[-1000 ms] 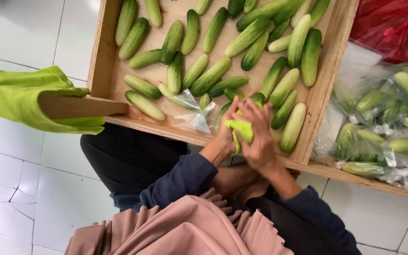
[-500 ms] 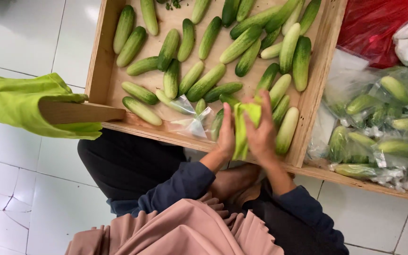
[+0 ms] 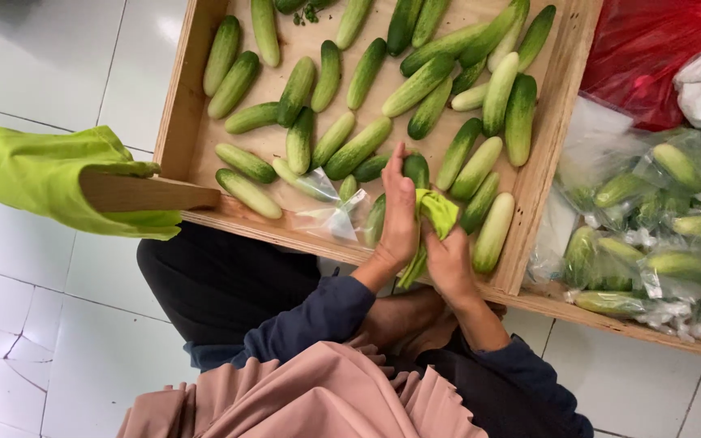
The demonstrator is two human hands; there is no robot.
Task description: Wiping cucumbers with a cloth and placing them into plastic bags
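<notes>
A shallow wooden tray (image 3: 192, 97) holds several loose green cucumbers. Over its near edge, both my hands meet around a lime-green cloth (image 3: 438, 212). My left hand (image 3: 397, 217) lies along a dark cucumber (image 3: 416, 169), fingers pointing away from me, holding it against the cloth. My right hand (image 3: 450, 261) grips the cloth from below and to the right. Only the cucumber's far tip shows above the cloth; the rest is hidden by cloth and hands.
A crumpled clear plastic bag (image 3: 330, 217) lies in the tray left of my hands. Another lime-green cloth (image 3: 42, 174) hangs over a wooden handle (image 3: 152, 195) at left. Bagged cucumbers (image 3: 659, 223) and a red plastic bag (image 3: 651, 57) lie to the right on white tiles.
The cloth was bunched small in my fingers, then spread between both hands. Now it is wrapped against a dark cucumber that my left hand holds.
</notes>
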